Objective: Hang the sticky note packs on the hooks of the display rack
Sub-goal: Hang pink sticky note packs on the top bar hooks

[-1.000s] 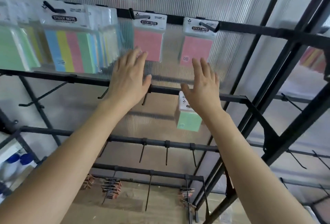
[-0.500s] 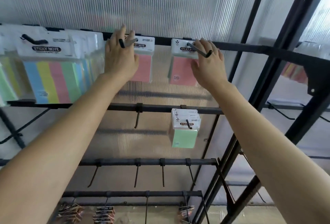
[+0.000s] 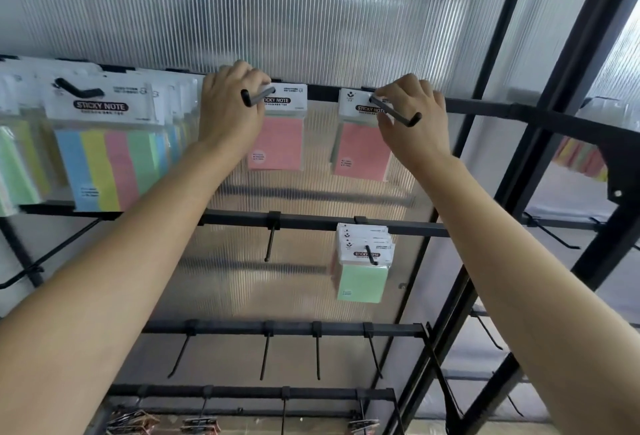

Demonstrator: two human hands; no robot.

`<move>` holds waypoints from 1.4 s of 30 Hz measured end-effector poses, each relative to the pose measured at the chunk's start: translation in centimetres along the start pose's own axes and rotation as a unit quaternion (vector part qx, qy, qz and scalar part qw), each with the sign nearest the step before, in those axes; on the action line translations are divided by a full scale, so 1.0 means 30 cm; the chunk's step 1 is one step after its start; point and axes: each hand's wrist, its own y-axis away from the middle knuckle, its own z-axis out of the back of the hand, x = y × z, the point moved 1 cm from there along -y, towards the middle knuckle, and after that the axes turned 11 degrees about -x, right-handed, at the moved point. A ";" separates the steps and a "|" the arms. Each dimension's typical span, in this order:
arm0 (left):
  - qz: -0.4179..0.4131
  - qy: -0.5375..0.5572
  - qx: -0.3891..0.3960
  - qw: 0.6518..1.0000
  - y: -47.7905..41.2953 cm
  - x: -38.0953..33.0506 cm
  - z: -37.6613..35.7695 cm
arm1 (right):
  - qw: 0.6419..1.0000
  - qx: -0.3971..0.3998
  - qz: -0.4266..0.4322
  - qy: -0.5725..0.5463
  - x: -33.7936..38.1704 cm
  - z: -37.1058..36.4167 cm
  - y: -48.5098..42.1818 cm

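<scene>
Ribbed panel behind top rail — left hand pinches left pink pack header; right hand pinches right pink pack header.

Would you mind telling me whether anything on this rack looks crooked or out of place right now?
The right pink pack hangs slightly tilted, while the left pink pack sits square. The right hand and left hand pinch the packs' tops. The green packs below are fanned unevenly.
</scene>
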 end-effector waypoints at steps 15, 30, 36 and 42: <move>0.019 0.053 0.025 0.998 -0.041 -0.022 0.006 | 1.000 0.023 0.015 -0.001 -0.031 0.011 -0.055; 0.034 0.058 0.117 0.991 -0.062 -0.045 0.141 | 0.997 0.072 -0.004 -0.011 0.007 0.087 -0.047; 0.018 0.063 0.162 0.985 -0.061 -0.076 0.258 | 0.995 0.086 -0.034 -0.022 0.029 0.182 -0.020; 0.011 0.083 0.168 0.982 -0.046 -0.101 0.351 | 0.994 0.092 -0.050 -0.007 0.079 0.302 0.024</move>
